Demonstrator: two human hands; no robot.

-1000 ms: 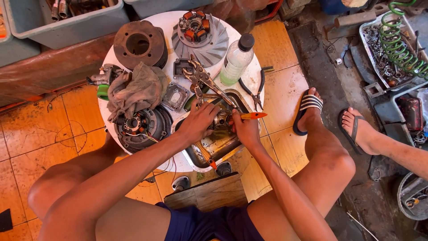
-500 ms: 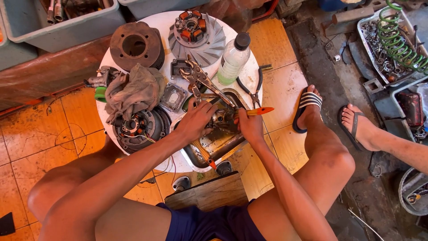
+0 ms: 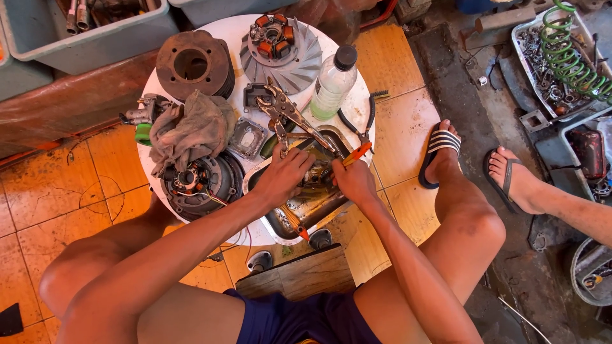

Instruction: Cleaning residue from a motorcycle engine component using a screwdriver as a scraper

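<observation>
Both hands were down in the metal tray (image 3: 290,226) at the near edge of the round white table (image 3: 357,114), working on a small greasy part (image 3: 317,175) that sat in the tray between them. The left hand (image 3: 285,175) was clamped over the part, steadying it. The right hand (image 3: 354,181) was closed round an orange-handled tool (image 3: 357,153), its handle slanting up and away to the right, its tip aimed down-left into the part. I judged the job mid-way: other pieces, a finned cylinder (image 3: 194,64) and a fan wheel (image 3: 280,48), already lay apart on the table, while this part was not yet free.
</observation>
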